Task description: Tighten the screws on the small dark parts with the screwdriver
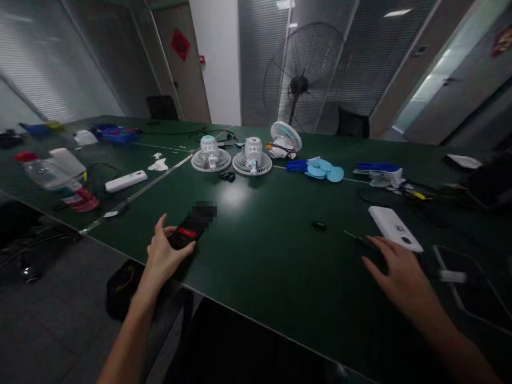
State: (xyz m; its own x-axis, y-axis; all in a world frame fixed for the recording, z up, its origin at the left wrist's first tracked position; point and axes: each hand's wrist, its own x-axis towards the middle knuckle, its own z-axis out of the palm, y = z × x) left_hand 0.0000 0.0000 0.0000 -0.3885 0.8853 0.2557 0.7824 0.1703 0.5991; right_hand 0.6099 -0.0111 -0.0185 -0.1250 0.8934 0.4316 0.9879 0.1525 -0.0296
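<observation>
My left hand (166,256) grips a dark phone (188,229) at the table's near edge, thumb on one side and fingers on the other. Red shows on its screen, and its far end is pixelated. At the right, my right hand (400,269) rests low over the table, its thumb spread from the fingers. Under its fingertips lies a screwdriver (352,235), thin shaft pointing left; the dark handle is partly hidden. Just beyond that hand is a white oblong casing (394,228). A small black part (319,225) lies to the left of the screwdriver.
Two small white fans (211,159) lie face down mid-table, a third fan (286,137) tilted behind. Blue fan blades (325,169) sit right of them. A red-capped bottle (60,181) and white bar (126,182) are left. A dark tablet-like panel (476,282) lies far right.
</observation>
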